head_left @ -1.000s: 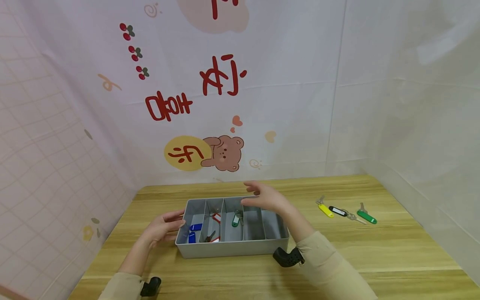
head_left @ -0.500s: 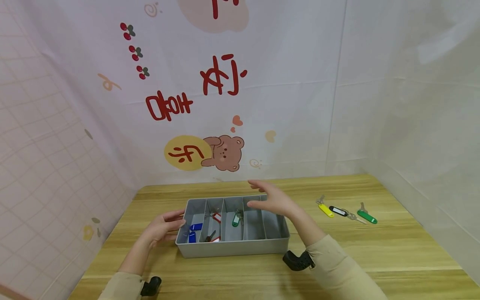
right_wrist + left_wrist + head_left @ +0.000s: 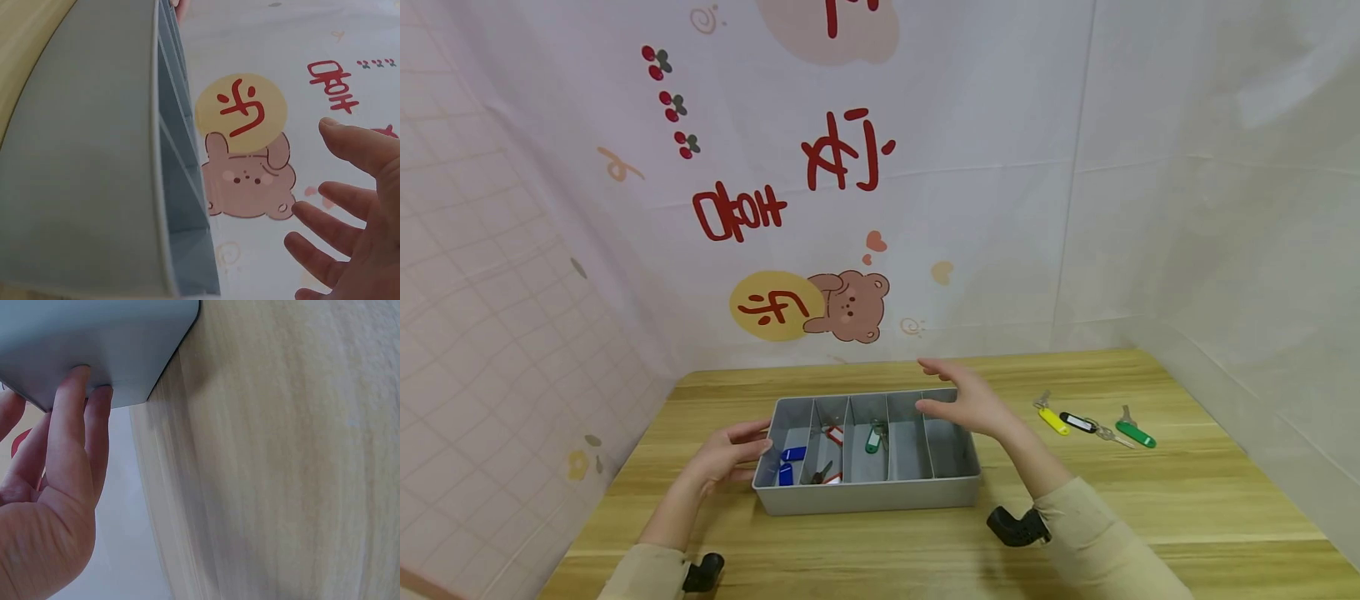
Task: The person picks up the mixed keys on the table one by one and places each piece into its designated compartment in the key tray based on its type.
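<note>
A long grey divided tray (image 3: 865, 497) sits on the wooden table. In the head view, my left hand (image 3: 721, 457) touches its left end. The left wrist view shows those fingers (image 3: 67, 434) fairly straight against the outer wall. Two blue key tags (image 3: 792, 454) lie in the leftmost compartment, two red key tags (image 3: 834, 434) with keys in the second, and a green key tag (image 3: 873, 439) with its key in the third. Above the tray's right end hovers my right hand (image 3: 968, 402), fingers spread and holding nothing; the right wrist view shows it apart from the tray.
To the right on the table (image 3: 1150, 517) lie a yellow key tag (image 3: 1052, 421), a black key tag (image 3: 1078, 422) and another green key tag (image 3: 1135, 433), with keys. A printed cloth (image 3: 985, 208) hangs behind the table and along its sides.
My right hand has moved to the right, from over the tray's middle to over its right end. My left hand and the key tags have stayed put.
</note>
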Demonstrator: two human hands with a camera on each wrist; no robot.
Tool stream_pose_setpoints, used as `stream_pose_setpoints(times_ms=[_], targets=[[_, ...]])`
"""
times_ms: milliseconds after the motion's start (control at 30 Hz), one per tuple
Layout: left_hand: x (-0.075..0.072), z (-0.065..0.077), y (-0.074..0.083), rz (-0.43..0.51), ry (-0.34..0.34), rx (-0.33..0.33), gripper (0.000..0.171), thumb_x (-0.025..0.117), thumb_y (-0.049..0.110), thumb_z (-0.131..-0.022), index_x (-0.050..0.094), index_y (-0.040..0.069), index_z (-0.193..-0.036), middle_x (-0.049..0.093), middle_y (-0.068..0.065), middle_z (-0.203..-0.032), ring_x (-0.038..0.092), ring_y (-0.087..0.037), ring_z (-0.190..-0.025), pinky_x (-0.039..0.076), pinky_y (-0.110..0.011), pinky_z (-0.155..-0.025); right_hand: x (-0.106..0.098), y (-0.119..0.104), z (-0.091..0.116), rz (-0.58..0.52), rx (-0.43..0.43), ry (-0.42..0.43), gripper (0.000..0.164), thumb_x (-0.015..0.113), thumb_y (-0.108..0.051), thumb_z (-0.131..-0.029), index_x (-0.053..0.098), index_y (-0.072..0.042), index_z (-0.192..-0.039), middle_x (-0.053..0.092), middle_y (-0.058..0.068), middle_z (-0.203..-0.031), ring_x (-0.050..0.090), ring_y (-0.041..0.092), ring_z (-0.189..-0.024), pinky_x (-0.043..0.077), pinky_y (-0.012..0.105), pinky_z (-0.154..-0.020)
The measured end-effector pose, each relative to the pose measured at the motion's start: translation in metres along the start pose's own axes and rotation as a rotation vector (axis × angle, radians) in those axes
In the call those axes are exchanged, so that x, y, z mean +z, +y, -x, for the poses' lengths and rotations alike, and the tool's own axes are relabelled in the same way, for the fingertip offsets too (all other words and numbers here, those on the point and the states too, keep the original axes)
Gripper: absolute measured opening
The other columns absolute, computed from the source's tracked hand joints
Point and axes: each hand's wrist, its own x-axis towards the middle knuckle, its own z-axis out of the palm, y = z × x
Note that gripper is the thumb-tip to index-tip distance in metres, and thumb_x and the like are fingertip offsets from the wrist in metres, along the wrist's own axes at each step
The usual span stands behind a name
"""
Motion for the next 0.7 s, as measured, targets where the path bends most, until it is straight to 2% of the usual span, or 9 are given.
stream_pose_setpoints(times_ms=[200, 400, 700], targets=[[0.000, 0.000, -0.001, -0.014, 0.010, 0.000, 0.064, 0.068, 0.010, -0.094, 0.038, -0.005, -0.149, 0.046, -0.030, -0.141, 0.062, -0.031, -0.110, 0.058, -0.046, -0.081, -0.005, 0.017, 0.008, 0.030, -0.032, 0.088, 0.061, 0.077, -0.018, -0.088, 0.053, 0.000, -0.141, 0.061, 0.018, -0.129, 0.055, 0.038, -0.118, 0.043, 0.057, -0.100], [-0.001, -0.001, -0.001, -0.012, 0.004, -0.002, 0.063, 0.067, 0.010, -0.094, 0.038, -0.005, -0.149, 0.045, -0.030, -0.142, 0.062, -0.031, -0.110, 0.058, -0.045, -0.081, -0.010, 0.033, 0.016, 0.037, -0.062, 0.154, 0.059, 0.079, -0.015, -0.086, 0.056, 0.000, -0.138, 0.063, 0.018, -0.126, 0.056, 0.042, -0.115, 0.044, 0.059, -0.097], [-0.002, -0.001, -0.002, -0.006, -0.004, 0.003, 0.065, 0.069, 0.011, -0.094, 0.038, -0.005, -0.149, 0.046, -0.030, -0.142, 0.063, -0.027, -0.107, 0.058, -0.044, -0.079, -0.016, 0.054, 0.028, 0.110, -0.108, 0.244, 0.057, 0.082, -0.009, -0.081, 0.061, 0.001, -0.132, 0.067, 0.017, -0.120, 0.058, 0.038, -0.111, 0.045, 0.056, -0.094]])
